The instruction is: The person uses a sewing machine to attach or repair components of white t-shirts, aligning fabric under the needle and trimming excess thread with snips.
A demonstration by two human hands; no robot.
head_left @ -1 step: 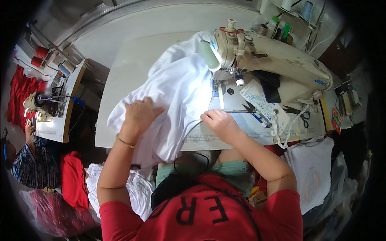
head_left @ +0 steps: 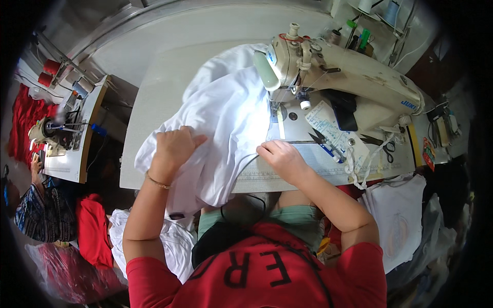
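- The white garment (head_left: 226, 123) lay bunched on the sewing table (head_left: 169, 77), left of the sewing machine (head_left: 334, 66), one edge under its needle
- The left hand (head_left: 172, 149) gripped a fold of the cloth, fingers curled shut, well left of the machine
- The right hand (head_left: 280, 159) pressed the cloth's edge flat, fingers bent, just in front of the machine
- Scissors (head_left: 319, 138) lay beside the machine's base

White cloth (head_left: 226, 118) at centre; cream sewing machine (head_left: 349, 72) upper right — pale green knob; light grey table (head_left: 154, 102); red shirt (head_left: 257, 272) with black letters, bottom — red fabric (head_left: 23, 120) far left.
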